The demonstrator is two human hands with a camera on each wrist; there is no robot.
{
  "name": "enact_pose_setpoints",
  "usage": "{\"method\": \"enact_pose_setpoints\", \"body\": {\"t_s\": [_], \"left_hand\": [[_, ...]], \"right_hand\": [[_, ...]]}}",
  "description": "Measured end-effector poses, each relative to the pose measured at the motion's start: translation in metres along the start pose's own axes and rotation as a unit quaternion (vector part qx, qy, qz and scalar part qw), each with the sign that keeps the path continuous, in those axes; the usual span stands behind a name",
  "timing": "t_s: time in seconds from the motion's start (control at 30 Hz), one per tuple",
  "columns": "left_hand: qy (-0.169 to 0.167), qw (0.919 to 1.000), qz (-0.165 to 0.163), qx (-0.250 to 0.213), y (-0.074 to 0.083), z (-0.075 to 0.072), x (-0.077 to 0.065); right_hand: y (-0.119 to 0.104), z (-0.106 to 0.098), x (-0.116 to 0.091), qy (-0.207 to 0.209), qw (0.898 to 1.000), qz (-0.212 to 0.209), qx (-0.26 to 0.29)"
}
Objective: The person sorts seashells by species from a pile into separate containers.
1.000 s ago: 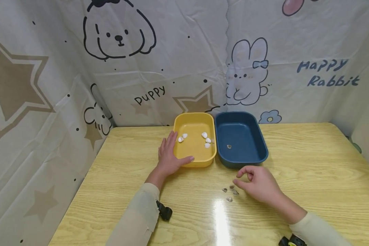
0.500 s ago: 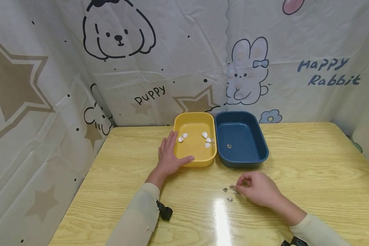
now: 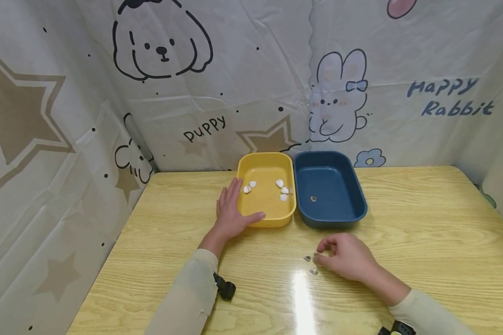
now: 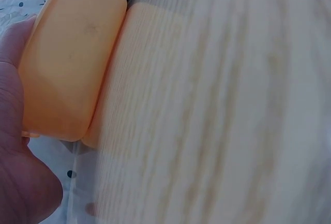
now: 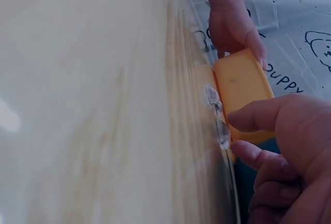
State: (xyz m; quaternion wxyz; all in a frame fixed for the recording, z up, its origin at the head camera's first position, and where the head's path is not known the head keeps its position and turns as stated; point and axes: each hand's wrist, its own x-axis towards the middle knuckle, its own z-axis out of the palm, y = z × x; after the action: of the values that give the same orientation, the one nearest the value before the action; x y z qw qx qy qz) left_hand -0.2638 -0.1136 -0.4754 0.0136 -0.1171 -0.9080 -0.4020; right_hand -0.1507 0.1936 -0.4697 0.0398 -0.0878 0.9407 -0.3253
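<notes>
A yellow box [image 3: 268,222] holds several small white shells [image 3: 283,190]. My left hand [image 3: 231,215] rests on its near left corner, fingers along the left wall and thumb across the front rim. Beside it stands a dark blue box [image 3: 331,223] with one small brownish shell [image 3: 313,199] inside. In front of the blue box, my right hand [image 3: 349,256] is low over the table. Its thumb and index tips are apart in the right wrist view, beside small shells [image 5: 212,95]. One dark shell [image 3: 307,258] and a paler shell [image 3: 314,271] lie near the fingertips; the hand hides that spot partly.
The boxes stand side by side at the back of the wooden table [image 3: 167,260], against a printed cloth [image 3: 251,83]. Wrist cameras [image 3: 225,286] are strapped to both forearms. A bright light reflection lies on the table front.
My right hand has lowered to the shells and shifted slightly left, now covering where two of them lay. The left hand stays on the yellow box.
</notes>
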Motion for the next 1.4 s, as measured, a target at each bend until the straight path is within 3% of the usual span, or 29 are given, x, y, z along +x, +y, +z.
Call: {"method": "enact_pose_setpoints", "body": {"t_s": [0.2,0.7,1.4], "left_hand": [[-0.001,1.0,-0.003,0.002,0.0,0.0,0.0],[-0.001,1.0,-0.003,-0.002,-0.001,0.0,0.0],[-0.005,0.9999,-0.015,0.005,0.001,0.0,0.001]], "right_hand": [[0.0,-0.004,-0.002,-0.002,1.0,0.013,-0.015],[-0.001,0.0,-0.004,-0.008,1.0,-0.014,-0.015],[-0.006,0.008,0.011,-0.006,1.0,-0.018,0.009]]}}
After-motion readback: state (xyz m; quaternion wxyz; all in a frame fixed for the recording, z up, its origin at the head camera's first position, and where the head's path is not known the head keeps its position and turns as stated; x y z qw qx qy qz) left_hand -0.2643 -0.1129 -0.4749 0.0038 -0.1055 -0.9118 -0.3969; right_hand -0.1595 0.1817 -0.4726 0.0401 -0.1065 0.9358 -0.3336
